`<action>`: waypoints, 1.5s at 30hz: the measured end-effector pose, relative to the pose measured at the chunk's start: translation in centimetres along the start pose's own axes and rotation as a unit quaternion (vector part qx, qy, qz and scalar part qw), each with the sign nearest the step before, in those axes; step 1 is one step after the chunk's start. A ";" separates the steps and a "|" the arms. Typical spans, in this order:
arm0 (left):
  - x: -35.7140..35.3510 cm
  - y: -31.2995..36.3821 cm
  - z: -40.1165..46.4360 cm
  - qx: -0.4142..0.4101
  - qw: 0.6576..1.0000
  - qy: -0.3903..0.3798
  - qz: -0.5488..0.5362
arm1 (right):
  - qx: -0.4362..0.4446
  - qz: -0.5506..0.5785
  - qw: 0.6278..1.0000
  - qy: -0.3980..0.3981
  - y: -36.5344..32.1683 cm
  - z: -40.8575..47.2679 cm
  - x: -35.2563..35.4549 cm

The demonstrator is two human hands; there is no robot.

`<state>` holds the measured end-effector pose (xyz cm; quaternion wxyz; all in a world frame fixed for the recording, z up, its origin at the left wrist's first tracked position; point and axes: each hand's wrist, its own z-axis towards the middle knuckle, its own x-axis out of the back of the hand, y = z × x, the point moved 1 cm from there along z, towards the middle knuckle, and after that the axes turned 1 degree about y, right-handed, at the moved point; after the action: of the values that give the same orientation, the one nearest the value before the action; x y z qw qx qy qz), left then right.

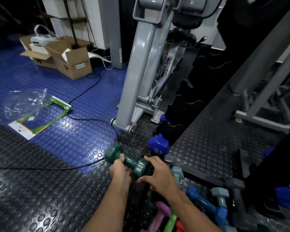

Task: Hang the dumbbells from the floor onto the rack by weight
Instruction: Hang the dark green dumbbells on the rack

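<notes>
We read this as a small gym room, likely a home or private one. Evidence: studded rubber floor [60,190] in black and blue; a grey exercise bike [141,67]; a black dumbbell rack [187,104] with notched cradles; coloured dumbbells [206,203] heaped on the floor. An open cardboard box [69,59], loose plastic packaging [23,102] and a trailing black cable [90,121] suggest recent unpacking.

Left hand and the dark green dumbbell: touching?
Touching. The head view shows the left hand with its fingers curled round the handle of the dark green dumbbell.
</notes>
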<state>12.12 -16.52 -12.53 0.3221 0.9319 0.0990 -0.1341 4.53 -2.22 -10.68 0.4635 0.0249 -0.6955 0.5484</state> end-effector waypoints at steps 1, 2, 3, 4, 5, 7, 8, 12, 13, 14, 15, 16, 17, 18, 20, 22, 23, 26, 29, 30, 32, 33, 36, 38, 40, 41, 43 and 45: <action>-0.6 0.8 -0.9 -0.011 1.000 -0.010 0.002 | 0.002 0.018 1.000 0.013 -0.5 0.1 0.7; -1.2 1.5 -1.7 -0.025 0.999 -0.020 0.006 | 0.001 0.035 0.999 0.027 -1.1 0.2 1.5; -2.0 2.4 -2.7 -0.036 0.999 -0.030 0.013 | 0.002 0.051 0.998 0.044 -1.6 0.3 2.3; -2.9 3.2 -3.6 -0.047 0.998 -0.039 0.020 | 0.000 0.070 0.995 0.066 -2.1 0.4 3.1; -3.9 4.1 -4.6 -0.055 0.997 -0.048 0.031 | -0.006 0.092 0.992 0.087 -2.6 0.5 3.8; -6.0 6.0 -6.3 -0.085 0.992 -0.071 0.058 | -0.014 0.126 0.983 0.130 -4.0 0.7 5.1; -6.9 6.7 -6.7 -0.102 0.988 -0.082 0.078 | -0.021 0.129 0.980 0.150 -4.8 1.0 5.4; -11.8 8.9 -9.6 -0.148 0.960 -0.162 0.172 | -0.066 0.137 0.961 0.233 -7.5 1.7 7.5; -13.0 9.4 -10.1 -0.153 0.951 -0.182 0.199 | -0.075 0.135 0.955 0.252 -8.0 1.9 7.8; -14.2 9.8 -10.4 -0.157 0.940 -0.198 0.228 | -0.087 0.136 0.949 0.270 -8.4 2.1 8.1; -15.5 10.1 -10.4 -0.162 0.931 -0.211 0.251 | -0.102 0.140 0.943 0.283 -8.7 2.4 8.3; -16.6 10.3 -10.7 -0.164 0.923 -0.221 0.269 | -0.116 0.143 0.938 0.293 -8.8 2.7 8.4; -17.5 10.3 -11.0 -0.162 0.917 -0.229 0.283 | -0.129 0.148 0.933 0.301 -8.8 2.9 8.4; -18.2 10.2 -11.5 -0.158 0.912 -0.235 0.297 | -0.141 0.154 0.927 0.310 -8.7 3.1 8.4; -19.5 10.0 -12.4 -0.154 0.901 -0.246 0.322 | -0.159 0.162 0.917 0.328 -8.6 3.5 9.0; -20.5 9.6 -12.7 -0.160 0.890 -0.250 0.346 | -0.175 0.164 0.911 0.335 -8.3 3.9 9.7; -20.9 9.5 -12.7 -0.160 0.887 -0.248 0.355 | -0.180 0.160 0.911 0.334 -8.2 4.1 10.1; -21.6 9.4 -13.0 -0.156 0.880 -0.250 0.371 | -0.198 0.158 0.908 0.333 -8.4 4.6 11.3; -22.3 9.2 -12.9 -0.147 0.869 -0.265 0.391 | -0.209 0.157 0.900 0.349 -8.5 5.2 11.6; -22.5 9.2 -12.8 -0.153 0.866 -0.265 0.395 | -0.215 0.153 0.898 0.353 -8.6 5.3 11.6; -22.7 9.3 -12.8 -0.159 0.863 -0.261 0.403 | -0.219 0.155 0.894 0.358 -8.7 5.4 11.4; -22.8 9.4 -12.7 -0.159 0.858 -0.259 0.414 | -0.219 0.159 0.894 0.358 -8.6 5.4 11.3; -22.6 9.5 -12.7 -0.150 0.839 -0.257 0.456 | -0.221 0.174 0.890 0.358 -8.3 5.2 11.1; -22.3 9.7 -12.4 -0.135 0.834 -0.273 0.460 | -0.234 0.203 0.882 0.356 -7.9 5.1 10.8; -22.3 9.4 -11.8 -0.117 0.832 -0.294 0.455 | -0.243 0.250 0.868 0.354 -7.2 4.9 10.1; -22.2 9.0 -12.0 -0.110 0.830 -0.299 0.457 | -0.248 0.274 0.860 0.351 -6.7 4.7 9.7; -22.4 8.2 -12.6 -0.110 0.840 -0.295 0.442 | -0.253 0.297 0.856 0.338 -6.0 4.2 8.9; -22.8 7.1 -13.2 -0.106 0.854 -0.304 0.408 | -0.257 0.296 0.860 0.327 -5.4 3.3 8.7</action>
<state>-5.01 -15.97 8.67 0.4585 0.7617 -0.3798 -0.2558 0.42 -2.85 -0.74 0.4699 -0.4832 -0.5948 0.4382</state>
